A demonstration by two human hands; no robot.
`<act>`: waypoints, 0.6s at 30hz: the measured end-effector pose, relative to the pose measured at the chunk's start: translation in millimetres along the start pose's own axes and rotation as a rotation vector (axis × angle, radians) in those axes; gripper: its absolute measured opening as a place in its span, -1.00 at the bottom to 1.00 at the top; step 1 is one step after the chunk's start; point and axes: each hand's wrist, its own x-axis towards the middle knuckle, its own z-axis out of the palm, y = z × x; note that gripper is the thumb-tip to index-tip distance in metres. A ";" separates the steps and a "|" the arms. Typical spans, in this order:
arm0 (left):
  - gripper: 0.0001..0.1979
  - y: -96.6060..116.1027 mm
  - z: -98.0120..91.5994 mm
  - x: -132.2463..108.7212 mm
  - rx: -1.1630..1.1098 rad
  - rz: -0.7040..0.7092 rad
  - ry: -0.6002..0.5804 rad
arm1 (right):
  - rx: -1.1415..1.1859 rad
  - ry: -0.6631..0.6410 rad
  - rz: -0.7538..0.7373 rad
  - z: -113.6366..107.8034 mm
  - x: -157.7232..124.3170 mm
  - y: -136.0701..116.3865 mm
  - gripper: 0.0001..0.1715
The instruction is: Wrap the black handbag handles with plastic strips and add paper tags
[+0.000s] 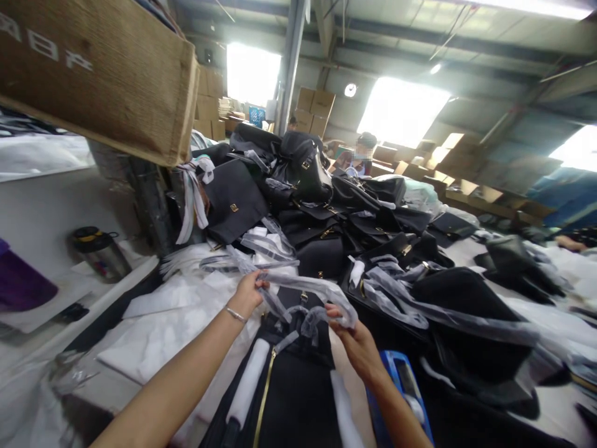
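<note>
A strap wrapped in clear plastic [310, 285] arches between my two hands above a black backpack. My left hand [248, 294], with a bracelet at the wrist, pinches its left end. At the other end, the fingers of my right hand [353, 339] are closed around it. The black backpack [303, 398] lies below, its gold zipper [265, 398] running lengthwise. White foam wrap [249, 381] covers a strap on its left side. More plastic-wrapped loops sit by the bag's top, between my hands.
Black bags [303, 168] are heaped ahead and to the right. White sheets [163, 330] lie left of the backpack. A blue device [403, 386] is beside my right forearm. At left are a metal flask [100, 252] and an overhanging brown box [102, 74]. A person [357, 162] is behind the heap.
</note>
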 end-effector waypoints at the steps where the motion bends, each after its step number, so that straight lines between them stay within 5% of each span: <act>1: -0.78 -1.1 0.4 2.0 0.010 0.015 0.012 | -0.049 0.010 0.007 1.2 2.8 2.2 -0.61; 9: -0.83 -25.6 -5.2 -10.7 0.255 0.112 0.020 | -0.139 0.009 0.171 -3.2 1.0 26.3 -0.33; 15: -0.76 -19.2 -49.7 -76.0 0.570 0.177 -0.228 | -0.051 0.034 0.332 -25.8 -41.9 31.3 -0.27; 18: -0.79 -11.2 -68.3 -108.5 0.766 0.322 -0.403 | -0.136 0.055 0.339 -33.4 -61.1 44.5 -0.28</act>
